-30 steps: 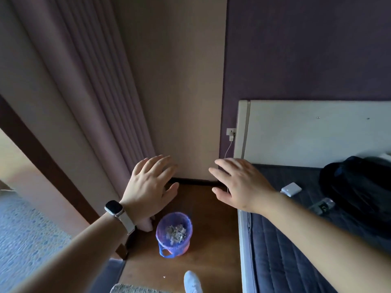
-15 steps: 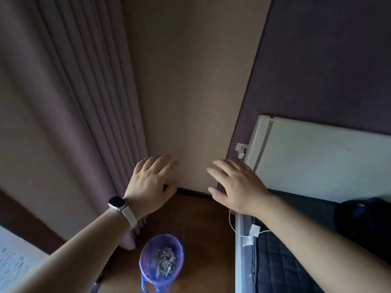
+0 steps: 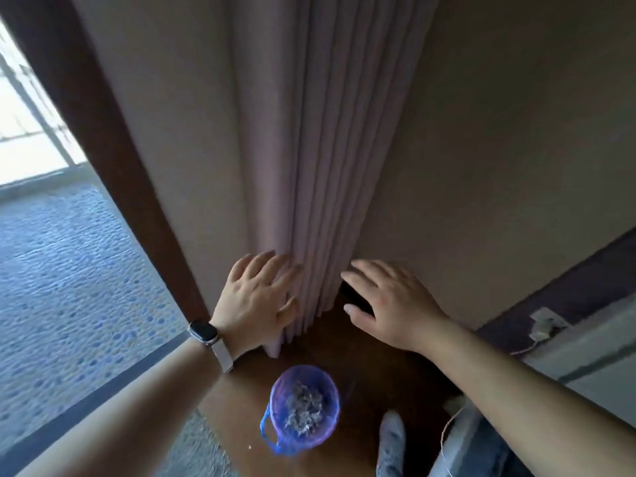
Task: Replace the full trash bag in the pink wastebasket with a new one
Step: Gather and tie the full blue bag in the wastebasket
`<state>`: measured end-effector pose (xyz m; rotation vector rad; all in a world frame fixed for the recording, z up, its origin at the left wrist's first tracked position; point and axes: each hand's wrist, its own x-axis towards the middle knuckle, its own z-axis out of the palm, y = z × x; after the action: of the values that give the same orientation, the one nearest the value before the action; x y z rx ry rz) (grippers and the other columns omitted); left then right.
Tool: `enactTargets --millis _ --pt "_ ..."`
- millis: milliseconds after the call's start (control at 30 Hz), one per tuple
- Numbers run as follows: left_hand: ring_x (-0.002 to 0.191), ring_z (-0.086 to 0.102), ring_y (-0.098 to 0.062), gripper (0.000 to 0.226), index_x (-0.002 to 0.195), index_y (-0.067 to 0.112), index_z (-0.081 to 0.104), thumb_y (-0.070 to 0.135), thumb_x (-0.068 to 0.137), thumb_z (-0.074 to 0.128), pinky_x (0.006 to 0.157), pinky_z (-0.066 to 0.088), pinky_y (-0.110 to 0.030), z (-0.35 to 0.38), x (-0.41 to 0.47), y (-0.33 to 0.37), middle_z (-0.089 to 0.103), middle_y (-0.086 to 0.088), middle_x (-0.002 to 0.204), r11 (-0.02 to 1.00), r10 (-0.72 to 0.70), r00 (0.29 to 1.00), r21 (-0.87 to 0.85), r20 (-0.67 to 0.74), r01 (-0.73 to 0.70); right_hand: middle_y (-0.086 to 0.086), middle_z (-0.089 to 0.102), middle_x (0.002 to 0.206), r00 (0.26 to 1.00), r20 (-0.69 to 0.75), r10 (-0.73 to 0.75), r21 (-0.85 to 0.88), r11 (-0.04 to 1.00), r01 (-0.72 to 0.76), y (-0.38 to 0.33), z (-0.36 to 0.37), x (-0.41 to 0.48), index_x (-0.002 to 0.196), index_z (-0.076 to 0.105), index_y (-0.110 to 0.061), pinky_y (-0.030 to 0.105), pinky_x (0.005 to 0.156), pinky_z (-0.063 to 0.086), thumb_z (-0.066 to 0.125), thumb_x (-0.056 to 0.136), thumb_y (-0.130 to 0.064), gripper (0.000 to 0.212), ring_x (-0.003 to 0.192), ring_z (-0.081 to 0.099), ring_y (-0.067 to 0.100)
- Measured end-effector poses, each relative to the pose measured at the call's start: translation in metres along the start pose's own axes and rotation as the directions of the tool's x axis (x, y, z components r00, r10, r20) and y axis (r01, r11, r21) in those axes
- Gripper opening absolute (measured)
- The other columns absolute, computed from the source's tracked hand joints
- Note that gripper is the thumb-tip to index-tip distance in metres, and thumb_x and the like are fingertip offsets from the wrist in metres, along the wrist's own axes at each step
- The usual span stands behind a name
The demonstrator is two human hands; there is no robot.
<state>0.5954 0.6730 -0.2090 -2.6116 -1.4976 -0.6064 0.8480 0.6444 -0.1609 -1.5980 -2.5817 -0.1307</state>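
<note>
Blue patterned carpet [image 3: 69, 270] filled the left of our view, edged by a dark wooden frame [image 3: 113, 160] that ran up diagonally. Beside it, our left hand [image 3: 256, 304] reached forward with its fingers spread and empty, palm down, in front of the folds of a pale pink curtain [image 3: 309, 166]; we could not tell whether it touched the fabric. A watch [image 3: 203, 332] with a light strap sat on that wrist. Below and between our two arms, the pink wastebasket [image 3: 304, 407] stood on the brown wooden floor [image 3: 371, 366], lined with a purple-blue trash bag [image 3: 266, 430] and holding grey scraps. Further right, our right hand [image 3: 389, 301] hovered open and empty too, fingers loosely spread. A foot in a light sock [image 3: 390, 438] showed near the bottom edge, just right of the wastebasket.
</note>
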Motion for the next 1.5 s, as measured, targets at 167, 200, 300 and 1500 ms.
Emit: enactTargets --millis 167,200,300,1500 --pt "0.124 0.052 -0.030 0.049 0.127 0.024 0.058 0.045 0.083 0.059 0.104 0.038 -0.047 0.029 -0.016 -0.012 0.058 -0.006 0.133 0.966 -0.249 0.966 0.088 0.063 0.243 0.010 0.057 0.132 0.977 0.039 -0.208 0.089 0.975 0.204 0.034 0.046 0.050 0.129 0.056 -0.016 0.044 0.096 0.046 0.049 0.087 -0.050 0.055 0.119 0.053 0.030" --pt "0.124 0.052 -0.030 0.049 0.127 0.024 0.058 0.046 0.084 0.058 0.104 0.038 -0.047 0.033 -0.020 -0.010 0.058 -0.006 0.133 0.951 -0.301 0.950 0.100 0.079 0.293 0.009 0.056 0.132 0.969 0.047 -0.241 0.093 0.967 0.236 0.040 0.054 0.058 0.129 0.056 -0.017 0.044 0.097 0.045 0.049 0.087 -0.051 0.055 0.119 0.053 0.030" --pt "0.126 0.050 -0.028 0.049 0.128 0.026 0.056 0.048 0.084 0.055 0.104 0.038 -0.046 0.051 -0.030 0.005 0.057 -0.004 0.134 0.894 -0.444 0.886 0.127 0.133 0.429 0.008 0.057 0.130 0.943 0.084 -0.322 0.155 0.939 0.306 0.058 0.076 0.077 0.127 0.056 -0.017 0.044 0.095 0.044 0.048 0.086 -0.052 0.055 0.116 0.054 0.030" --pt "0.112 0.057 -0.033 0.048 0.120 0.018 0.060 0.043 0.082 0.046 0.095 0.041 -0.045 0.548 -0.304 0.056 0.061 -0.012 0.123 0.784 -0.619 0.708 0.324 0.340 0.530 0.007 0.041 0.144 0.709 0.492 -0.505 0.065 0.833 0.549 0.117 0.625 -0.091 0.140 0.039 -0.019 0.042 0.105 0.033 0.047 0.088 -0.052 0.062 0.130 0.039 0.026"
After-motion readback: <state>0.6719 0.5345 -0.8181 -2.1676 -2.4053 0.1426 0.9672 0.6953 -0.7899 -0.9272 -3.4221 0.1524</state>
